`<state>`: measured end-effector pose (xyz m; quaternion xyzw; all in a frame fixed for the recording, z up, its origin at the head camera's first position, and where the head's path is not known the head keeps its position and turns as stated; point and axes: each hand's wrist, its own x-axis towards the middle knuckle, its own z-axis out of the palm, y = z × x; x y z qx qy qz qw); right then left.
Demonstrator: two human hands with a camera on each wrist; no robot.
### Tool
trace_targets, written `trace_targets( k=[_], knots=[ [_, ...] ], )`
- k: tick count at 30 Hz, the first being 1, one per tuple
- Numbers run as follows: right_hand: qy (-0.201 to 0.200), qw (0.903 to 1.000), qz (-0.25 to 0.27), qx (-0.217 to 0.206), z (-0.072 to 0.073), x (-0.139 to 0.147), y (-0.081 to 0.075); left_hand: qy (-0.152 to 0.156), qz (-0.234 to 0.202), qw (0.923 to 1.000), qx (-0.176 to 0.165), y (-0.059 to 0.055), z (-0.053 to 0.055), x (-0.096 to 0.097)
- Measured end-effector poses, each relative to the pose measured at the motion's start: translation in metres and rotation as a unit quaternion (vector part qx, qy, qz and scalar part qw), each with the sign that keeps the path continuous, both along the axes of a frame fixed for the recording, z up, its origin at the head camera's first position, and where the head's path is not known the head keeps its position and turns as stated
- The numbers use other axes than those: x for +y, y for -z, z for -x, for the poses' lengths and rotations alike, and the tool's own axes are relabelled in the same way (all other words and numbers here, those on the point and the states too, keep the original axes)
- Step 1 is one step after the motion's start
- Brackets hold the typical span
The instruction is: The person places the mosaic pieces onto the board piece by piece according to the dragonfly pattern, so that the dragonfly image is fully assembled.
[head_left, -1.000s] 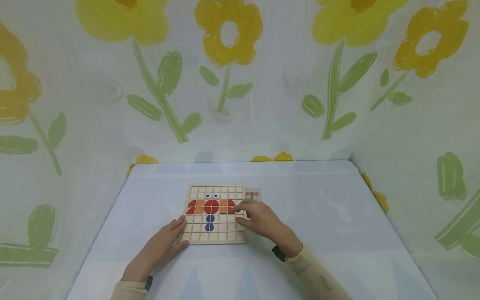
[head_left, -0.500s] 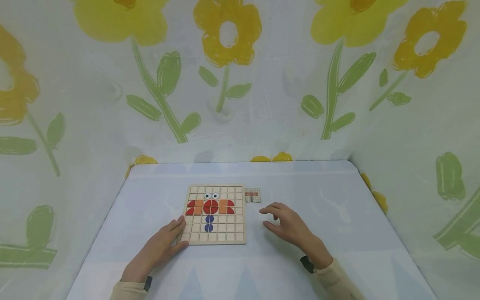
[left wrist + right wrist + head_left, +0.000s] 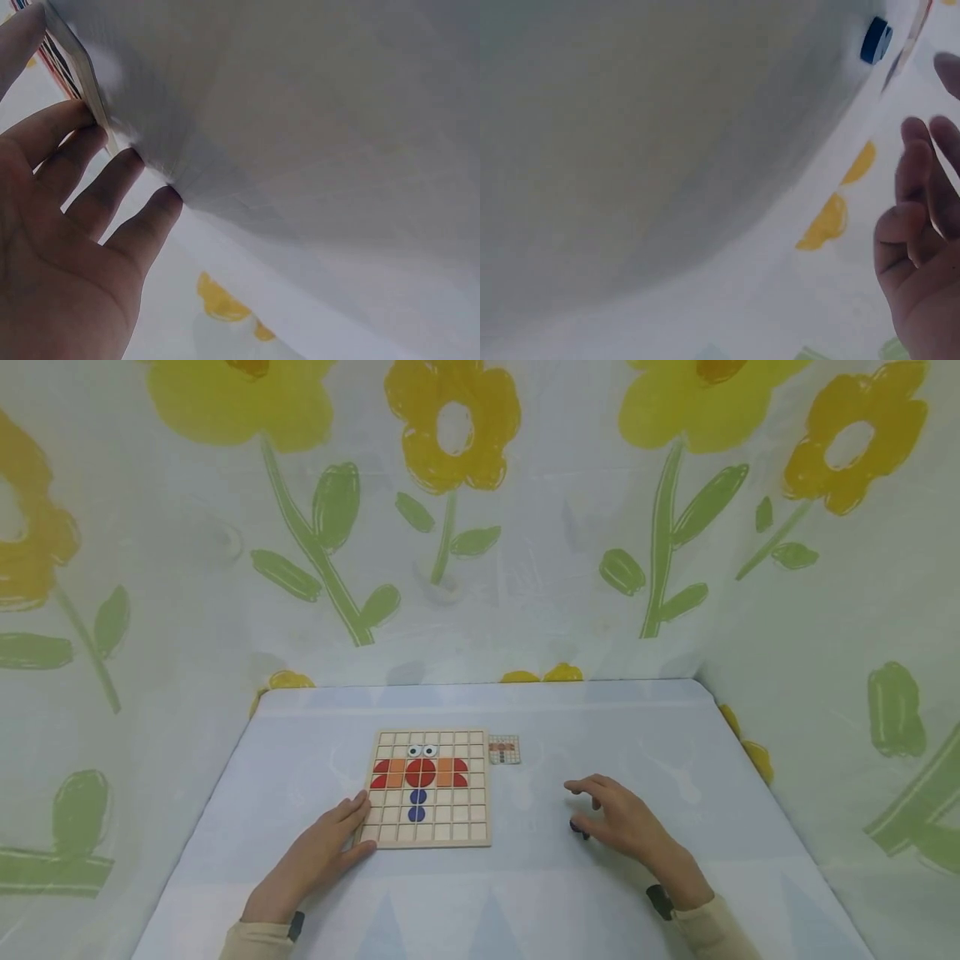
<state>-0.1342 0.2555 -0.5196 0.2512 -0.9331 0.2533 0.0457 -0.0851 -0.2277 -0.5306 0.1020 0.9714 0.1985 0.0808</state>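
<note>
A square wooden grid board lies on the table. Red quarter-round tiles, orange tiles, blue half-round tiles and two eye tiles fill some of its cells. My left hand rests at the board's left edge, fingertips and thumb against the side; in the left wrist view the fingers touch that edge. To the right of the board, my right hand hovers with fingers loosely bent, holding nothing visible. Near its thumb is a small dark blue piece; the right wrist view shows the blue piece apart from the fingers.
A small printed pattern card lies beside the board's upper right edge. The pale table is enclosed by flower-printed curtains at the back and sides. A dark band is on the right wrist.
My right hand has moved off the board's right side, rightward and toward me, uncovering the card and then the dark blue piece. My left hand stays at the board's edge.
</note>
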Motion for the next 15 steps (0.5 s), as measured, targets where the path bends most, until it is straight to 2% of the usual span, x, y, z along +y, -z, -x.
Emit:
trace_targets(
  k=[9,15],
  knots=[
    [0.008,0.9916,-0.054,-0.117,-0.0022,0.007,0.0003,-0.001,-0.001,1.0,0.0,-0.0021,0.0,-0.0007],
    [0.005,0.9893,-0.066,-0.13,-0.0025,0.0018,0.0017,0.004,-0.004,1.0,0.005,-0.0014,0.0,-0.0009]
  ],
)
